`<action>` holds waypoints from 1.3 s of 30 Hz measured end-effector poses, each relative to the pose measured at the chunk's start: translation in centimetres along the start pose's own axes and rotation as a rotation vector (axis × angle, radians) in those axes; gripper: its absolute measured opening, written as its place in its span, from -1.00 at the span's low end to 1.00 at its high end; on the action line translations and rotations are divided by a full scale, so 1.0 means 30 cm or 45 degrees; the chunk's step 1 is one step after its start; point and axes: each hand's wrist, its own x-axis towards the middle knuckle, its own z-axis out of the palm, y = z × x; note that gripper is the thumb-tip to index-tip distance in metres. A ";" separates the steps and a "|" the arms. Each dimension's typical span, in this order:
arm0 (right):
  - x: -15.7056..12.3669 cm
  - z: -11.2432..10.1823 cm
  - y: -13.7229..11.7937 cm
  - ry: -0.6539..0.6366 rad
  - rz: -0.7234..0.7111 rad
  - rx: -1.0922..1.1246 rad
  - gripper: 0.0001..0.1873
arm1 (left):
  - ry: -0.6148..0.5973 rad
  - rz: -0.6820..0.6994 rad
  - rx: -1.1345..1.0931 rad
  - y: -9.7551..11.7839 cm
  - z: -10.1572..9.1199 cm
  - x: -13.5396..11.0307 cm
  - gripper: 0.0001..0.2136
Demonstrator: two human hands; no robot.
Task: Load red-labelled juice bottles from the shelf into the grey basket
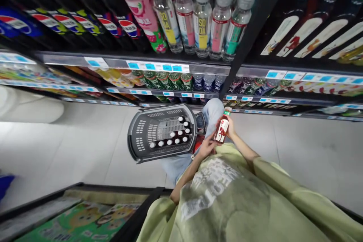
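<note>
Now L hand (205,146), R hand (230,127) grip btl (222,129).

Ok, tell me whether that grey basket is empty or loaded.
Partly loaded: the basket holds white-capped bottles clustered at one side; the rest of its slotted floor shows bare.
</note>
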 end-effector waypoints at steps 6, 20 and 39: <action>-0.012 0.004 -0.015 -0.012 0.020 -0.019 -0.39 | -0.001 -0.026 -0.008 0.012 0.010 -0.007 -0.24; -0.007 0.002 -0.013 0.005 0.028 -0.017 -0.41 | -0.022 -0.057 -0.071 -0.021 -0.007 0.008 -0.10; -0.003 0.001 -0.017 -0.016 0.041 -0.003 -0.40 | -0.012 0.012 -0.058 -0.072 -0.021 0.028 -0.09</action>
